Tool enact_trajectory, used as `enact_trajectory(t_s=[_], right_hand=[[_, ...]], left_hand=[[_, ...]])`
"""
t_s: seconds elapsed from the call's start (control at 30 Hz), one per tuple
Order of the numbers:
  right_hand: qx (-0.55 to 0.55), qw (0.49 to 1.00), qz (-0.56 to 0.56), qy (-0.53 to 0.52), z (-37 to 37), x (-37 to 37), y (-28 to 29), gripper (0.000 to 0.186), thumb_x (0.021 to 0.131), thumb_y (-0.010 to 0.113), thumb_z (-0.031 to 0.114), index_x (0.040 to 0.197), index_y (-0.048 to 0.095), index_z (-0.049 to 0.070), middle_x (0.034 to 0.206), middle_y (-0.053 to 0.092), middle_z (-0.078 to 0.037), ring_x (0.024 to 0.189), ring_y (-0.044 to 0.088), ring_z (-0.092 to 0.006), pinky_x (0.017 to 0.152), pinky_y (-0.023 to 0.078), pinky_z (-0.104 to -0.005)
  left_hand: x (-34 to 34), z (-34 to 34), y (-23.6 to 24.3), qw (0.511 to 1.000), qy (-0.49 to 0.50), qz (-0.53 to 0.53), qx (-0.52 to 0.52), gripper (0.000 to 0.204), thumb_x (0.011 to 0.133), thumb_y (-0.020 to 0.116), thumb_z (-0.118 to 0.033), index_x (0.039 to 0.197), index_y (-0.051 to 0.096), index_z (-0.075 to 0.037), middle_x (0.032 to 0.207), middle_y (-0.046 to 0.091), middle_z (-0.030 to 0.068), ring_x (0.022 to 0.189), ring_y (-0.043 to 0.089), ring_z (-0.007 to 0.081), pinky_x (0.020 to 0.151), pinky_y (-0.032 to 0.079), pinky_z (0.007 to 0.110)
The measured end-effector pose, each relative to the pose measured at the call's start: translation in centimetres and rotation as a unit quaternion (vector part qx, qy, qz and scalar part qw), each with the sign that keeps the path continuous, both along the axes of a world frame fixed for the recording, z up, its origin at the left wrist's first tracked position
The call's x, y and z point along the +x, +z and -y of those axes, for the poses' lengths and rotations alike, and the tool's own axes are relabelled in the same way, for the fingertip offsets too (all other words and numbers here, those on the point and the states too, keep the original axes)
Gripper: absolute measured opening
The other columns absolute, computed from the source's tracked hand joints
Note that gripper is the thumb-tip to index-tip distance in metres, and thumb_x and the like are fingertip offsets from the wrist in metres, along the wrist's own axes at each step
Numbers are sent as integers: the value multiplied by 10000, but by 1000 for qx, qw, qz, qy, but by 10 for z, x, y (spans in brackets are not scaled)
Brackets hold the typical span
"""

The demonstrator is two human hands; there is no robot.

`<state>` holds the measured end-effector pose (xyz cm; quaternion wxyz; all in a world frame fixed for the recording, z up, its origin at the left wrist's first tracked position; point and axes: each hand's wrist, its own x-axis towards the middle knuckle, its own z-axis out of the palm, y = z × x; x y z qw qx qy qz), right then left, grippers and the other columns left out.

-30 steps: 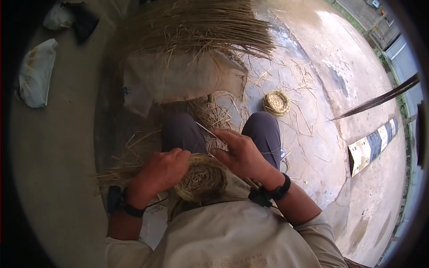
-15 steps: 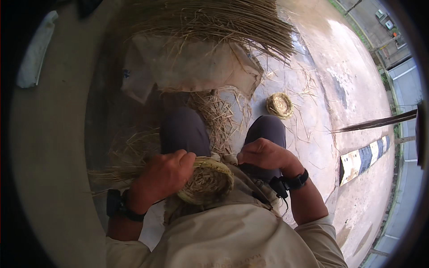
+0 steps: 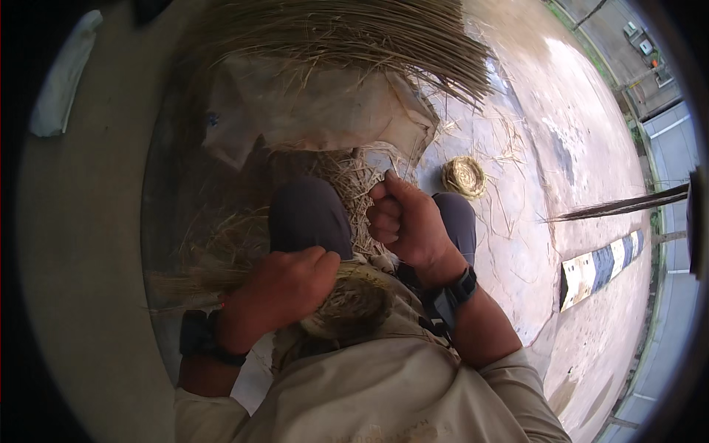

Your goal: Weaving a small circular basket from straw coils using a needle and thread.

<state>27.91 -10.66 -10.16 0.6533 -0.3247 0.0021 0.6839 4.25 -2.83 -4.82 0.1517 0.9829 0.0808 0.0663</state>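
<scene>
A small round woven straw basket (image 3: 353,304) rests in my lap, its hollow side facing up and slightly blurred. My left hand (image 3: 295,286) is closed on its left rim, with the thumb side hidden. In front of the basket, above the gap between my knees, my right hand (image 3: 405,221) is raised with thumb and forefinger pinched together. Whatever sits in that pinch is too thin to make out. Apart from both hands, a second small straw basket (image 3: 464,177) lies on the ground beyond my right knee.
A large bundle of long dry stalks (image 3: 369,37) lies at the far side, over a pale sack (image 3: 317,103). Loose straw (image 3: 347,173) is scattered between my knees. Further right are a dark bristly broom end (image 3: 620,203) and a striped black-and-white strip (image 3: 602,269).
My right hand has moved up and away from the basket, toward the left, still pinched. My left hand and the basket have shifted slightly right.
</scene>
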Motion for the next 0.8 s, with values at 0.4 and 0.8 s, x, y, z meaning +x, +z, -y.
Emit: enact_trajectory(t_s=[0.4, 0.8], right_hand=[[7, 903, 428, -36, 30, 86, -11, 190, 1056, 615, 195, 944, 656, 48, 641, 467, 22, 524, 449, -110, 457, 375, -285], [113, 710, 640, 270, 124, 47, -4, 213, 1028, 667, 124, 860, 689, -5, 690, 582, -69, 659, 621, -202, 619, 498, -388]], left_hand=[[-21, 3, -5, 999, 21, -34, 1, 111, 922, 651, -119, 959, 570, -53, 772, 590, 103, 650, 689, 282, 546, 571, 405], [-50, 15, -16, 987, 108, 9, -119, 269, 928, 723, -161, 1150, 642, -33, 913, 719, 174, 782, 717, 368, 669, 574, 460]])
